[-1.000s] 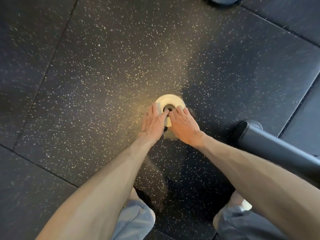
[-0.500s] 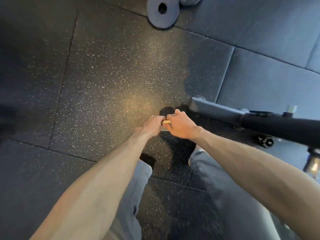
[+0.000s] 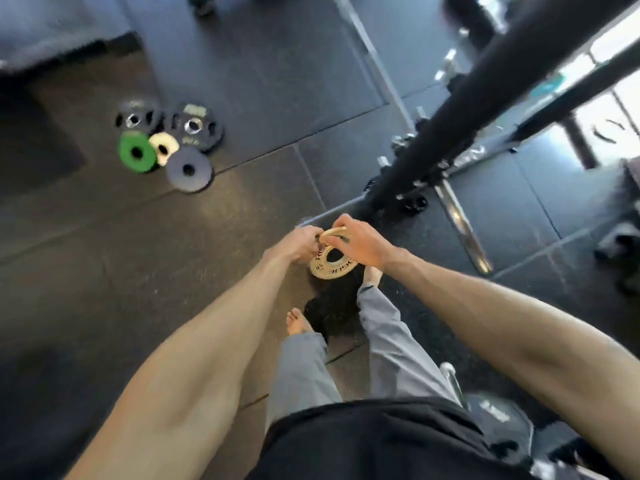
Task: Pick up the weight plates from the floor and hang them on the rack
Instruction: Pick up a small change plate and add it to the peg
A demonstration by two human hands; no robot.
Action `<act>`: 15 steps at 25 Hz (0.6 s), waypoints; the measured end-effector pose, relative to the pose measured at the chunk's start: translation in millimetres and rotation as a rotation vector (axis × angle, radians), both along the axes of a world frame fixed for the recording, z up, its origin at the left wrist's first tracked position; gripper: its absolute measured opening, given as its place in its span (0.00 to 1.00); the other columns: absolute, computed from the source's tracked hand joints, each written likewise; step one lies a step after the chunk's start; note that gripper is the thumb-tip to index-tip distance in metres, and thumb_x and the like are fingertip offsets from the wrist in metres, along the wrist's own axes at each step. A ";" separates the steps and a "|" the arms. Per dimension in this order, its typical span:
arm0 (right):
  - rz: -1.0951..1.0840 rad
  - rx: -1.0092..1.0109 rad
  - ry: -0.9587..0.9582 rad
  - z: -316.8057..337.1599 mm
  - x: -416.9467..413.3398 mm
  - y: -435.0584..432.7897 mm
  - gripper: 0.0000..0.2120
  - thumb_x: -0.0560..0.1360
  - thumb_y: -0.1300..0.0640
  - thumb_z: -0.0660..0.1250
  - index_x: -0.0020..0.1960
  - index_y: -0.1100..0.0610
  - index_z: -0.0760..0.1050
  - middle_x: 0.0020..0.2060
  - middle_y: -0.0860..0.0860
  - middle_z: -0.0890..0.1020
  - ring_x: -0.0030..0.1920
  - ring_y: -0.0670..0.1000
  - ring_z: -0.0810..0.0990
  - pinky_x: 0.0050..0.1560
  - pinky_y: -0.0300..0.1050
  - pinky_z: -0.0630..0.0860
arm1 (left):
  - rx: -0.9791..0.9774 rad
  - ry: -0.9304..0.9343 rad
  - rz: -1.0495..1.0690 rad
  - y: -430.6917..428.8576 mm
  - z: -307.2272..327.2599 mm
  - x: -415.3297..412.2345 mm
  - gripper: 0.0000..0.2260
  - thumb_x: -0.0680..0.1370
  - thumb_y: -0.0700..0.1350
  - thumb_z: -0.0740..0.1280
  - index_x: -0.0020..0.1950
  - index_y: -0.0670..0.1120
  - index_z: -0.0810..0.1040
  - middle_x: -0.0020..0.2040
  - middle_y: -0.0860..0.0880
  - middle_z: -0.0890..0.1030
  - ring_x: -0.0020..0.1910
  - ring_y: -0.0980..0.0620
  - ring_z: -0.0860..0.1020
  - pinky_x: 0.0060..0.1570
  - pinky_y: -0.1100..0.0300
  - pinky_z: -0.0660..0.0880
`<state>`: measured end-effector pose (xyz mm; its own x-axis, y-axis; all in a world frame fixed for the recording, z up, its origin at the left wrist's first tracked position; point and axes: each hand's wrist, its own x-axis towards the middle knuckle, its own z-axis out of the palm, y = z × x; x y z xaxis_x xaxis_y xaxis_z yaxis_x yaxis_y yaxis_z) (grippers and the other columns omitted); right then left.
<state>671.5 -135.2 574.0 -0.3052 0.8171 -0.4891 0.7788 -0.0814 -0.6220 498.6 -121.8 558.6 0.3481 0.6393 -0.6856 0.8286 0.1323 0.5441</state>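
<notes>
Above rubber flooring (image 3: 156, 278), the cream weight plate (image 3: 325, 269) hangs pinched between left hand (image 3: 300, 244) and right hand (image 3: 362, 247).

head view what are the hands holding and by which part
A cream weight plate, gripped at its upper rim: left hand on the left edge, right hand curled over the top right edge.

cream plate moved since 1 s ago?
Yes. The cream plate lay flat on the rubber floor; now it is up off it, tilted, gripped by the left hand and right hand.
</notes>
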 end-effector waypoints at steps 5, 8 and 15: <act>-0.491 0.034 -0.010 50.7 129.2 -47.5 0.20 0.76 0.55 0.70 0.65 0.60 0.69 0.54 0.57 0.81 0.53 0.56 0.80 0.50 0.43 0.72 | 0.019 -0.034 -0.245 31.4 59.0 119.0 0.09 0.78 0.39 0.66 0.58 0.43 0.80 0.54 0.44 0.84 0.54 0.45 0.82 0.55 0.49 0.80; -0.784 -0.092 0.044 56.3 205.8 -91.8 0.22 0.76 0.52 0.70 0.66 0.57 0.68 0.51 0.55 0.82 0.48 0.54 0.82 0.46 0.45 0.77 | -0.020 -0.074 -0.398 40.2 83.4 204.0 0.08 0.78 0.37 0.65 0.57 0.42 0.79 0.51 0.43 0.83 0.50 0.45 0.82 0.45 0.49 0.83; -1.260 -0.139 0.334 79.5 348.1 -155.1 0.11 0.73 0.58 0.72 0.48 0.53 0.70 0.45 0.59 0.83 0.36 0.61 0.84 0.39 0.60 0.83 | -0.095 -0.175 -0.583 9.2 120.0 405.1 0.07 0.82 0.36 0.62 0.55 0.47 0.76 0.39 0.48 0.80 0.30 0.58 0.80 0.35 0.57 0.80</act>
<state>1019.6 -290.3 653.5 0.5045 0.5776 -0.6418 -0.0677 -0.7145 -0.6963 903.8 -112.7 678.6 0.7346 0.2485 -0.6314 0.6785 -0.2610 0.6867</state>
